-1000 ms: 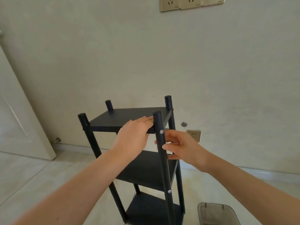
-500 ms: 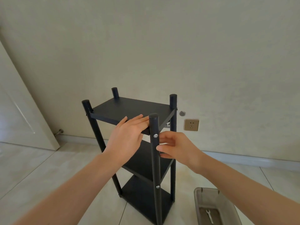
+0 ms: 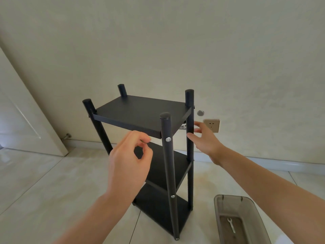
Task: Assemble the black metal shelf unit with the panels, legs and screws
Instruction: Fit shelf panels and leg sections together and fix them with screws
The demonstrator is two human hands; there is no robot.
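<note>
The black shelf unit (image 3: 146,120) stood upright on the tiled floor (image 3: 44,187) near the wall, three panels fixed between four legs. A silver screw (image 3: 168,139) showed on the near leg (image 3: 169,173). The left hand (image 3: 129,161) hovered before the top panel, fingers loosely curled, holding nothing. The right hand (image 3: 206,140) was beside the right rear leg (image 3: 190,127), fingers spread wide. A wrench (image 3: 231,225) lay in a grey tray (image 3: 218,206) on the floor to the right.
</note>
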